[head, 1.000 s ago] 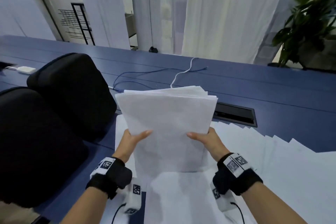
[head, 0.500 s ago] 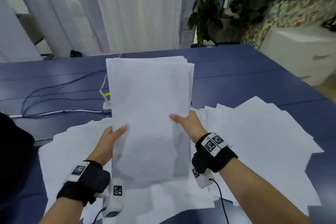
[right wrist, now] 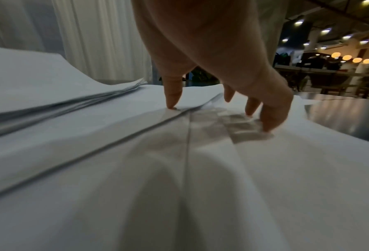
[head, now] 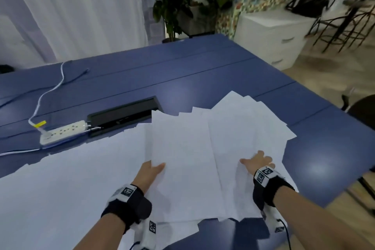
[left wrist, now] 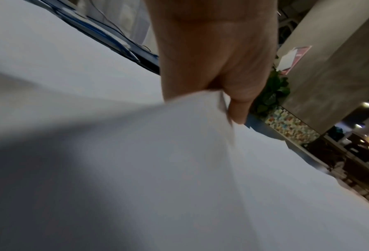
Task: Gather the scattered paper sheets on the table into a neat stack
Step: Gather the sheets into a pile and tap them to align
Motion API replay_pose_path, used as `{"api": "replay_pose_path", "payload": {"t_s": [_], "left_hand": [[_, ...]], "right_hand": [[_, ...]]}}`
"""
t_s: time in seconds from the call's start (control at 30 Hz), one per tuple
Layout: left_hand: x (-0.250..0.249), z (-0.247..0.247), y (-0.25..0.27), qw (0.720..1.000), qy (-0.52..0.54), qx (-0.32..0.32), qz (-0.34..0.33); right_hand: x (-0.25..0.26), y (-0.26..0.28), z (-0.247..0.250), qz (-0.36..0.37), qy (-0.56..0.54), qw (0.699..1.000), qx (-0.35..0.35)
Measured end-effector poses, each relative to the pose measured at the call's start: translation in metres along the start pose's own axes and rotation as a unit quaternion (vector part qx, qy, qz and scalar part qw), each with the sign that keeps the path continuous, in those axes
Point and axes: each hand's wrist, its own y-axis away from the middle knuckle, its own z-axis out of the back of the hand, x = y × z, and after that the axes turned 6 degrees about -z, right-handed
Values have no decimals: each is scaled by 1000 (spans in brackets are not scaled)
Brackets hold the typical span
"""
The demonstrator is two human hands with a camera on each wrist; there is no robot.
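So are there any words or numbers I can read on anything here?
None can be read.
Wristband tags: black-and-white square code patterns, not words.
Paper sheets: look blank.
Red-and-white sign on the pillar: too blurred to read.
Yellow tag on the power strip cord: no writing that I can make out.

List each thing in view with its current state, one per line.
Left hand: gripping the stack's edge.
Stack: gathered, held.
Right hand: fingertips pressing loose sheets.
Loose sheets: fanned out on the table.
Power strip: cord plugged in.
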Motion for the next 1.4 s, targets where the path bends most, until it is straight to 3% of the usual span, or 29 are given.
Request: {"api": "replay_pose_path", "payload": {"t_s": [0.07,0.2,0.27,0.33,0.43,0.53,0.6,0.7,0.8,1.0,1.1,1.2,1.27,1.4], "left_hand": [[-6,-23,-6,1000,-1,-10,-2],[-22,-64,-22,999,-17,22,-30],[-23,-75,-31,997,-45,36,-48],[-19,-74,-35,994,-74,34,-72],[-13,-67,-38,988,-89,16,-126],[-13,-67,-41,995,-26,-16,-92],[-11,-69,-46,997,1,-42,-67],[-9,-65,-49,997,26,-45,-49],[-19,-66,-43,994,15,-21,-102],[-75,-54,-32,973,71,-14,-218],[-97,-41,-27,965,97,-42,-240],[-118,-30,-19,954,101,-58,-275],[-132,-25,-12,944,124,-60,-301],[-148,-18,3,923,159,-59,-346]], "right_hand": [[2,-6,-4,43,-40,998,-1],[17,-14,-10,148,-201,963,101],[17,-25,-7,144,-254,952,97],[12,-36,-5,114,-291,949,48],[13,-53,0,140,-256,956,7],[27,-58,-5,232,-203,948,82],[38,-57,-6,251,-221,932,137],[47,-63,-12,211,-280,923,159],[53,-58,-18,190,-299,931,86],[66,-54,-2,121,-428,865,232],[79,-40,23,216,-437,830,270],[98,1,65,347,-474,765,264],[106,22,85,404,-468,739,266],[108,42,97,452,-428,743,244]]}}
